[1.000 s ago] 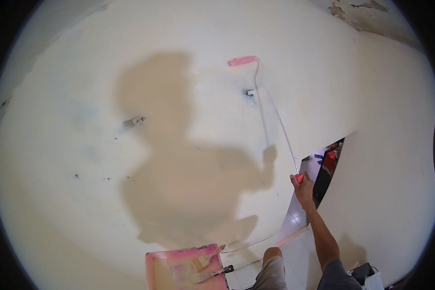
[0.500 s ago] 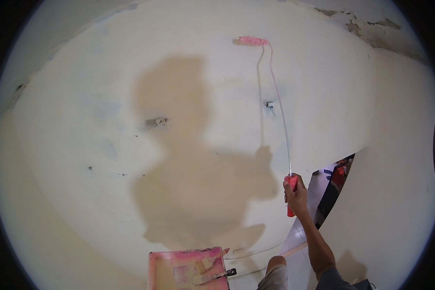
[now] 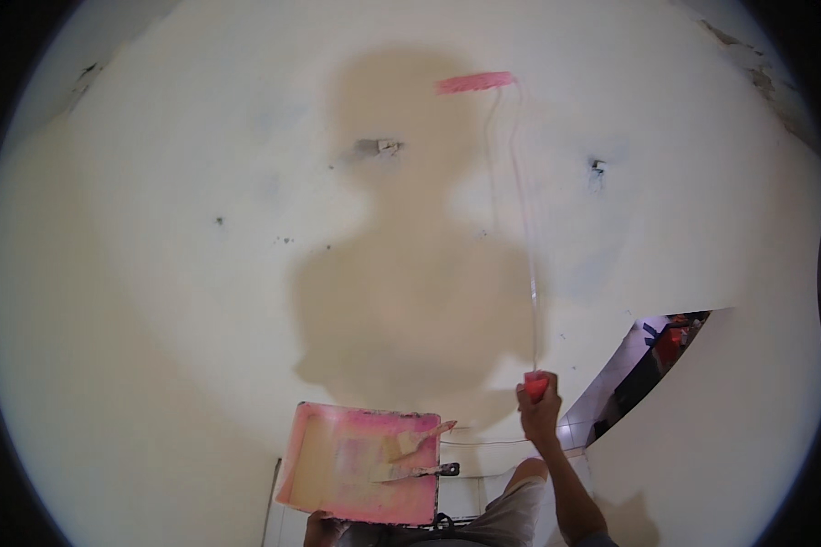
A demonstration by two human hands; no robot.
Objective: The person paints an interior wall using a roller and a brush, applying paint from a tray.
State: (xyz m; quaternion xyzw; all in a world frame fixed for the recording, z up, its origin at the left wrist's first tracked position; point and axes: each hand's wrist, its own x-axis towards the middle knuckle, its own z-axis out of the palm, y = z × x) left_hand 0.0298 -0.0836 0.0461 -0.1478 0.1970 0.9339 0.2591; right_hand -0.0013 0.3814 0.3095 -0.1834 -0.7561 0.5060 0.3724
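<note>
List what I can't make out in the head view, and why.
Head view, left grip: cut off by the lower edge; any fingers beneath the paint tray are hidden by it.
Head view, red roller handle: partly covered by the right grip.
Head view, pink roller sleeve: blurred; wall contact is unclear.
Head view, red things at right: too small to identify.

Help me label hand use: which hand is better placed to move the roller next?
Right, I'd judge: the right hand grips the roller by its red handle, while the left hand is at the tray.
</note>
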